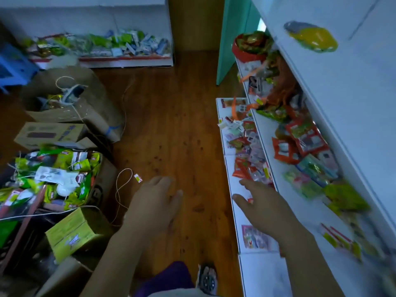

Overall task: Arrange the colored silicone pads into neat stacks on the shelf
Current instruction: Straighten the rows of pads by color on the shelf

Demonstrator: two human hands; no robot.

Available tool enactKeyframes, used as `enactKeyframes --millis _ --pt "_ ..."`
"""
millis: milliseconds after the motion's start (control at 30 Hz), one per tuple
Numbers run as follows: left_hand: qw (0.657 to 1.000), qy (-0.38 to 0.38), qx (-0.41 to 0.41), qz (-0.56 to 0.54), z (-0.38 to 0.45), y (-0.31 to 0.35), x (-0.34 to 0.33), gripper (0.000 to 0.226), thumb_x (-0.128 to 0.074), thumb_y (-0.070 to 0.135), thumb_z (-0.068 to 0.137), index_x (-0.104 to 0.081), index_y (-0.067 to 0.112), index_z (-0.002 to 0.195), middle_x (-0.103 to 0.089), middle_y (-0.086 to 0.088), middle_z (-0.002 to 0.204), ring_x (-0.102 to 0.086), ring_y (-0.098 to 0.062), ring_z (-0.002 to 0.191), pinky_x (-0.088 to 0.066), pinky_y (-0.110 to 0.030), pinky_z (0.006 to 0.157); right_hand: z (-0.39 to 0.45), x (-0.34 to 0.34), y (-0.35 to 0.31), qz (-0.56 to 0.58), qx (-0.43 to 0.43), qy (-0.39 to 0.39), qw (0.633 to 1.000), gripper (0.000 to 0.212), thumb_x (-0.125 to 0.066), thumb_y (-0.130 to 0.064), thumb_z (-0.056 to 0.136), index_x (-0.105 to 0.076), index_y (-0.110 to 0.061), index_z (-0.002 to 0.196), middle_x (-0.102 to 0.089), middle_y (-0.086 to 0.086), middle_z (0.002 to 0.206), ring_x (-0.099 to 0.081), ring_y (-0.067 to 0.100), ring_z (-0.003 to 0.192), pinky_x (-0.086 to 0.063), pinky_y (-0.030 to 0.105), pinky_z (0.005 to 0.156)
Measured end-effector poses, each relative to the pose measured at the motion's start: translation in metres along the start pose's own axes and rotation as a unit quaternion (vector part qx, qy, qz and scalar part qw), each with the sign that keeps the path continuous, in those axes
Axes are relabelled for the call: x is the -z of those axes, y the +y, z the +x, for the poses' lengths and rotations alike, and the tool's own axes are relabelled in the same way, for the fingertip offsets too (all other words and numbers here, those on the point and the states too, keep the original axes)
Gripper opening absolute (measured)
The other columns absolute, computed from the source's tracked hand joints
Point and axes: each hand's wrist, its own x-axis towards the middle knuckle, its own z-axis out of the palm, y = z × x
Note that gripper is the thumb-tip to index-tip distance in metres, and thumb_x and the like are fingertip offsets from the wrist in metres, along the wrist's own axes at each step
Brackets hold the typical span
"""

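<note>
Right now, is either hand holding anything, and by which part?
Nothing is held. The left hand hangs open over the floor; the right hand reaches open-fingered toward the packets on the shelf.

A brown wooden floor (171, 125) runs between the units, with a loop of pale string (122, 185) lying on it beside a small yellow-and-red tag (138, 178). On the left stand a torn brown paper sack (90, 103), a printed cardboard box (49, 135) and a yellow-green carton (75, 230). At the far wall sits a blue plastic stool (12, 67).
</note>
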Motion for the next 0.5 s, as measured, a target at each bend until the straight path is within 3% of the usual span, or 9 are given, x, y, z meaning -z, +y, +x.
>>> enactKeyframes --millis 233,367,500 --pt "0.999 -0.008 0.039 0.000 0.120 -0.042 0.006 0.052 -0.045 0.063 0.099 -0.055 0.034 0.141 -0.056 0.009 0.143 -0.053 -0.018 0.131 -0.051 -0.042 0.104 0.130 0.008 -0.035 -0.030 0.026 -0.048 0.998 0.061 -0.048 -0.062 0.098 -0.041 -0.033 0.152 -0.048 -0.008 0.153 -0.047 0.013 0.138 -0.040 0.032 0.112" --pt "1.000 -0.021 0.015 0.002 0.213 -0.047 0.032 0.045 -0.043 0.064 0.097 -0.059 0.032 0.123 -0.060 0.008 0.124 -0.059 -0.020 0.116 -0.055 -0.042 0.092 0.212 0.021 -0.062 -0.040 0.024 -0.038 0.998 0.059 -0.049 -0.060 0.099 -0.044 -0.032 0.150 -0.053 -0.007 0.149 -0.054 0.013 0.130 -0.046 0.032 0.104" --pt "1.000 -0.004 -0.022 0.015 0.300 -0.036 0.077 0.047 -0.050 0.055 0.102 -0.058 0.026 0.138 -0.060 0.005 0.133 -0.057 -0.021 0.121 -0.054 -0.040 0.096 0.277 0.056 -0.084 -0.017 -0.010 0.004 1.000 0.062 -0.046 -0.066 0.096 -0.045 -0.034 0.149 -0.055 -0.008 0.146 -0.062 0.013 0.120 -0.050 0.034 0.100"
